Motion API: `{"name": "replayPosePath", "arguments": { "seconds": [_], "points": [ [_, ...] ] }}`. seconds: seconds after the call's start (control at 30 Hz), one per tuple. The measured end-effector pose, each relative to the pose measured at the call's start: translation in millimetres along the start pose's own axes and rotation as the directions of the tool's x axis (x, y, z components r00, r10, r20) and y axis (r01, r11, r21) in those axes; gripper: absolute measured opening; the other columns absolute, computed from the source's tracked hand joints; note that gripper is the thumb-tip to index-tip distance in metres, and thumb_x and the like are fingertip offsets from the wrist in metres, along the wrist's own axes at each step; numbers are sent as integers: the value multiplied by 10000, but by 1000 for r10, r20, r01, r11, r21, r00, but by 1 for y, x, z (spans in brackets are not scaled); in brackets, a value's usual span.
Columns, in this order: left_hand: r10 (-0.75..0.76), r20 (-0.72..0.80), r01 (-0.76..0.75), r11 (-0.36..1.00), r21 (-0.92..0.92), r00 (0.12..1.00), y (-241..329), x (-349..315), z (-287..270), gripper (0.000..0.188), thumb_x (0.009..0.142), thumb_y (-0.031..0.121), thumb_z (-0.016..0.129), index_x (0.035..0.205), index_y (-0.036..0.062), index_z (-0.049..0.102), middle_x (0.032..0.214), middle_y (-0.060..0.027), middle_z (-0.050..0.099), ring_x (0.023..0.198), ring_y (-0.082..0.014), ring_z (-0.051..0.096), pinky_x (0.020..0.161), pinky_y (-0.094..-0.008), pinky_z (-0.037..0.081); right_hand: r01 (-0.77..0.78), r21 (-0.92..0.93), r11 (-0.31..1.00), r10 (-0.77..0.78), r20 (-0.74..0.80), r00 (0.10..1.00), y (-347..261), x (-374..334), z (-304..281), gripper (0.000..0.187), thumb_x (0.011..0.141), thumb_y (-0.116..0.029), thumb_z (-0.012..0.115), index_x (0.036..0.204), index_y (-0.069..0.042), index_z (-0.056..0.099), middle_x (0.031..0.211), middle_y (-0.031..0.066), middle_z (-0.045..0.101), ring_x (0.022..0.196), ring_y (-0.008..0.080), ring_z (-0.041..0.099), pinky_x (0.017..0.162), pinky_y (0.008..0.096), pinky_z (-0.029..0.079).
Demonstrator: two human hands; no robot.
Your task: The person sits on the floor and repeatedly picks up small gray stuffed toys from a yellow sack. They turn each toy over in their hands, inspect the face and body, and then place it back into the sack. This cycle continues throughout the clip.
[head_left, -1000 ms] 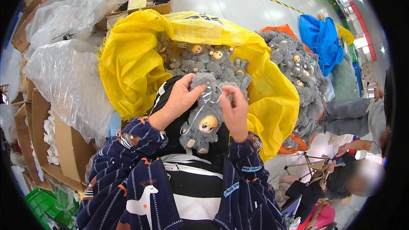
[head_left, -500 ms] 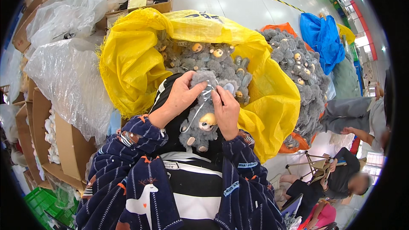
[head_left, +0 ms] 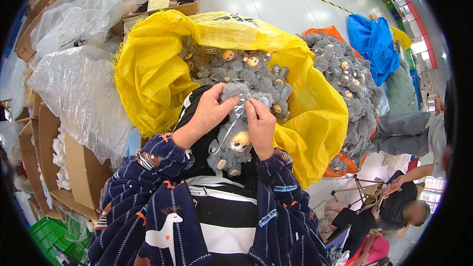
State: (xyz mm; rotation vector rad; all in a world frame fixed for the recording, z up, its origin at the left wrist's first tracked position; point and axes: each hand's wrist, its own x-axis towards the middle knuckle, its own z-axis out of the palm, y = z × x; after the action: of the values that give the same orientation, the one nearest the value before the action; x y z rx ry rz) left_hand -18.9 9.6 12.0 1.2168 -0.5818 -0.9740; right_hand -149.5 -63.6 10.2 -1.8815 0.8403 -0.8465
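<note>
A grey plush doll with a small doll face and yellow hair lies in my lap, its head end pointing toward me. Thin white ribbon runs along its body and loops near its far end. My left hand pinches the ribbon and grey plush between thumb and forefinger. Close beside it, the thumb and forefinger of my right hand are closed on the ribbon. The fingertips nearly meet, so the exact shape of the loop or knot is partly hidden.
Beyond my hands, a yellow woven sack holds several similar dolls. Another heap of grey dolls is at right, near a blue bag. Cardboard boxes and clear plastic sheeting stand at left. Co-workers are at right.
My right hand has shifted slightly up and left, with its fingertips still on the ribbon. At right, a co-worker's hand has moved lower, toward another person's hands. The doll stays in place.
</note>
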Motion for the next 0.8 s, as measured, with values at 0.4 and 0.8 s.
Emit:
{"name": "replayPosePath", "arguments": {
  "seconds": [0.4, 0.8],
  "points": [
    [150, -12, -150, 989, 0, 989, 4, -4, -7, 225, 835, 58, 592, 1040, 2, 518, 922, -49, 594, 797, -88, 563, 675, -222, 463, -461, 550, 696, 447, 171, 878, 14, -7, -54, 272, 913, -242, 523, 1054, -13, 561, 721, -37, 501, 473, 8, 329, 418, 166, 232],
    [-170, 331, -59, 810, 583, 928, 9, -118, -32, 238, 834, 127, 582, 1013, -28, 565, 796, -167, 627, 637, -219, 624, 583, -288, 490, -288, -191, 938, 346, 485, 803, 3, -86, -65, 256, 804, -173, 635, 939, 42, 601, 737, 135, 636, 672, 147, 609, 631, 258, 464]
  ]
}}
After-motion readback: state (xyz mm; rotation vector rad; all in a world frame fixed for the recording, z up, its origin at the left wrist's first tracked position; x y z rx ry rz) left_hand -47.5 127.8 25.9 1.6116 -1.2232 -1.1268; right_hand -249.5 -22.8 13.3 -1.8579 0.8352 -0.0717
